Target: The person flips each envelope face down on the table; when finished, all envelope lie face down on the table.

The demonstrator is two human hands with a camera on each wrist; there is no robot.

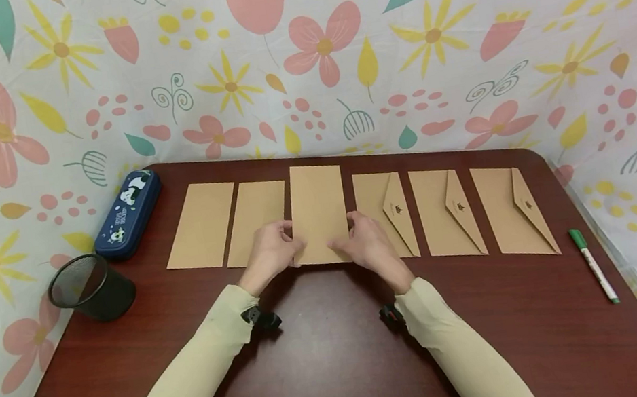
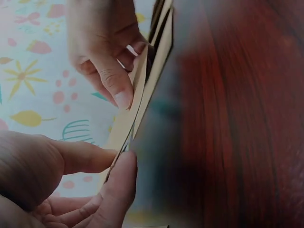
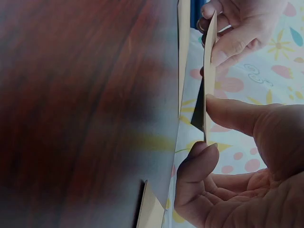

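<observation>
Both hands hold a brown paper envelope (image 1: pixel 318 212) above the middle of the table, its plain side up. My left hand (image 1: pixel 272 250) pinches its left edge between thumb and fingers, and my right hand (image 1: pixel 366 241) pinches its right edge. In the right wrist view a dark gap shows under the held envelope (image 3: pixel 209 80), with its flap hanging slightly below. Left of it lie two plain-side-up envelopes (image 1: pixel 201 226), the nearer one (image 1: pixel 256 218) partly behind my left hand. To the right lie three flap-side-up envelopes (image 1: pixel 447 213), with a small dark print on each flap.
A navy pencil case (image 1: pixel 128 214) lies at the table's back left corner, and a black mesh pen cup (image 1: pixel 94 290) stands in front of it. Near the right edge is a green-capped marker (image 1: pixel 593 266). A floral curtain (image 1: pixel 327 46) surrounds the brown table (image 1: pixel 332 375).
</observation>
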